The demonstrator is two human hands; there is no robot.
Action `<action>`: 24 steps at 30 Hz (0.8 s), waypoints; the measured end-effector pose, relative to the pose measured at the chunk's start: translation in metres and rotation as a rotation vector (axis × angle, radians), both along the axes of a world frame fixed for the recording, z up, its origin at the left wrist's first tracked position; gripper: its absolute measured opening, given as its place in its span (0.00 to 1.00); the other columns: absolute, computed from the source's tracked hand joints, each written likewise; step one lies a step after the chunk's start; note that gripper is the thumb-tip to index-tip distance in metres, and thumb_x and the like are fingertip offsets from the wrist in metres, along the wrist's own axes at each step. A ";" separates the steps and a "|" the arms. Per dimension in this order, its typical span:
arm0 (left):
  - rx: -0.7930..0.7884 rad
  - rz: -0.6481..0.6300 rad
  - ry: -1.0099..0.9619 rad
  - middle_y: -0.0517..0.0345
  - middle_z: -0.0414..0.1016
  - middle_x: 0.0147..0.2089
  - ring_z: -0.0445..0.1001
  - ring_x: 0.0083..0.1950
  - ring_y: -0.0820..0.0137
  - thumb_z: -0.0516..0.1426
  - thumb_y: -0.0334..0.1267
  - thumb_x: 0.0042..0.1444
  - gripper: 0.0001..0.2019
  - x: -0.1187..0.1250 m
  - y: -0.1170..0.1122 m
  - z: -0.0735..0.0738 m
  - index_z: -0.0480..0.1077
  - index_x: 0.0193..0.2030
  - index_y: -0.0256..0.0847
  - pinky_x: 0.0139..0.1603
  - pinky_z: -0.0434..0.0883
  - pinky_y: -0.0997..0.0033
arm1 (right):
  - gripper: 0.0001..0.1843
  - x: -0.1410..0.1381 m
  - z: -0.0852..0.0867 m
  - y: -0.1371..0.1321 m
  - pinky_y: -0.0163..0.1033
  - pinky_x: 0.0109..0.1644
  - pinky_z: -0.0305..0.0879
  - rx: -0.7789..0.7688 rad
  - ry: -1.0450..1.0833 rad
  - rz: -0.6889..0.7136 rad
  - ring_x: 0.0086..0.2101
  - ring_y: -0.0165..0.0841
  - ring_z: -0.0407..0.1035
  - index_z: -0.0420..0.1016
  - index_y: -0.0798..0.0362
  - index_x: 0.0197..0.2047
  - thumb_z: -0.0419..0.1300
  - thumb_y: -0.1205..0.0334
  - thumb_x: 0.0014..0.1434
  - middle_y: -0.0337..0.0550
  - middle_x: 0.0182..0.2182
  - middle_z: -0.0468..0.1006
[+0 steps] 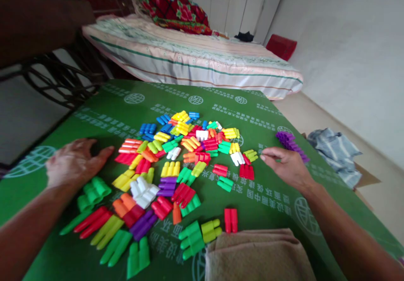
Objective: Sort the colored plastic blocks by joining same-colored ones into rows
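My left hand [74, 162] lies at the left of the pile on the green board, thumb and fingers apart, with nothing seen in it. Just below it are linked green plastic blocks [94, 192]. At the right side, my right hand [285, 164] hovers low or rests, its fingers loosely curled and a small gap between thumb and forefinger; no block shows there. Nearest its fingertips is a lime-green block [251, 155], beside a red block [246, 171] and a white block [237, 158]. Many tube-shaped blocks in several colours spread between my hands, such as a white joined piece [144, 192].
The green printed board [271, 209] carries everything. A folded brown cloth [255, 255] lies at the near edge, and a purple spiky piece [292, 145] beyond my right hand. A bed [195, 64] stands behind, dark furniture [44, 20] at left, a crumpled striped cloth [334, 152] at right.
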State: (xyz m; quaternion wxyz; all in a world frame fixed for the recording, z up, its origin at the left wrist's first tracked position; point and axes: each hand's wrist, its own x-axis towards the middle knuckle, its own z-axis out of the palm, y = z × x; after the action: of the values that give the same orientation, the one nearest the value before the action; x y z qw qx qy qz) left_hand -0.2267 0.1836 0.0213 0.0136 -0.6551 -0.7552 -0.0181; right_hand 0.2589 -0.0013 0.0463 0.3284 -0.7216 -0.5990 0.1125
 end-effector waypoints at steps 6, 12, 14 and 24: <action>0.028 -0.027 -0.118 0.36 0.57 0.69 0.54 0.70 0.48 0.40 0.60 0.55 0.40 0.007 -0.010 0.003 0.61 0.62 0.27 0.68 0.56 0.44 | 0.07 -0.087 0.004 -0.009 0.35 0.38 0.68 -0.093 -0.101 0.423 0.32 0.32 0.74 0.79 0.49 0.36 0.58 0.62 0.60 0.39 0.32 0.81; 0.053 -0.036 -0.157 0.39 0.57 0.69 0.55 0.70 0.50 0.43 0.59 0.56 0.37 0.006 -0.017 0.002 0.61 0.62 0.29 0.68 0.56 0.46 | 0.05 -0.166 0.015 -0.002 0.36 0.41 0.66 -0.072 -0.281 0.665 0.36 0.33 0.73 0.78 0.51 0.35 0.60 0.65 0.61 0.41 0.31 0.80; 0.065 -0.031 -0.165 0.39 0.58 0.69 0.55 0.69 0.50 0.44 0.58 0.56 0.37 0.006 -0.018 0.001 0.61 0.62 0.30 0.68 0.56 0.47 | 0.06 -0.187 0.017 0.004 0.38 0.42 0.66 -0.046 -0.342 0.735 0.37 0.34 0.72 0.77 0.52 0.35 0.59 0.64 0.62 0.43 0.31 0.79; 0.109 -0.010 -0.188 0.42 0.60 0.68 0.56 0.69 0.52 0.46 0.56 0.55 0.33 0.006 -0.020 -0.006 0.64 0.60 0.34 0.69 0.55 0.50 | 0.07 -0.239 0.006 0.005 0.43 0.51 0.65 0.024 -0.450 0.857 0.41 0.37 0.68 0.76 0.55 0.38 0.56 0.66 0.63 0.46 0.34 0.77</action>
State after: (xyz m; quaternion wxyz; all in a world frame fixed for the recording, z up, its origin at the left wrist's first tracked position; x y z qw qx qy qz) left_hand -0.2204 0.1635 0.0154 -0.0216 -0.6528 -0.7476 -0.1207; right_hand 0.0195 0.0039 0.0521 0.1230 -0.4123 -0.8999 0.0717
